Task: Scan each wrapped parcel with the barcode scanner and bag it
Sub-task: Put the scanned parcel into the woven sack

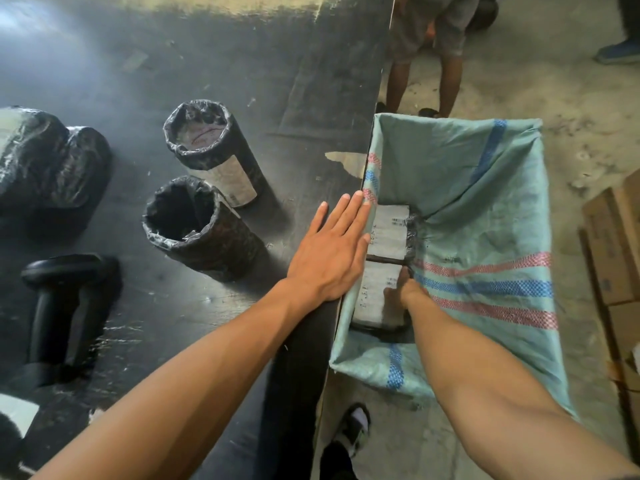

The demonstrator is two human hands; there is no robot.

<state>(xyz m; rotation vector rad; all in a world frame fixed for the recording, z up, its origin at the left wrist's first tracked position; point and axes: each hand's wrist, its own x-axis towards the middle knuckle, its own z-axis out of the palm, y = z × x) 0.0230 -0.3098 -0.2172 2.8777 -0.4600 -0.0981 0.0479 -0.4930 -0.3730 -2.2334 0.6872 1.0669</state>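
Reaching down into the woven sack [485, 209], the right hand [398, 292] is settling a labelled parcel [372, 292] beside another; its grip is hidden. The left hand [332, 251] is lying flat and empty, pinning the sack's rim to the table [242, 64]. Two wrapped cylinders [211, 150] are waiting near the scanner [62, 306].

The sack [460, 188] is pale green with red and blue woven stripes. Left of it, the worktop [207, 46] is black, as are the scanner [65, 306] and the wrapped parcels [211, 150], which carry white labels.
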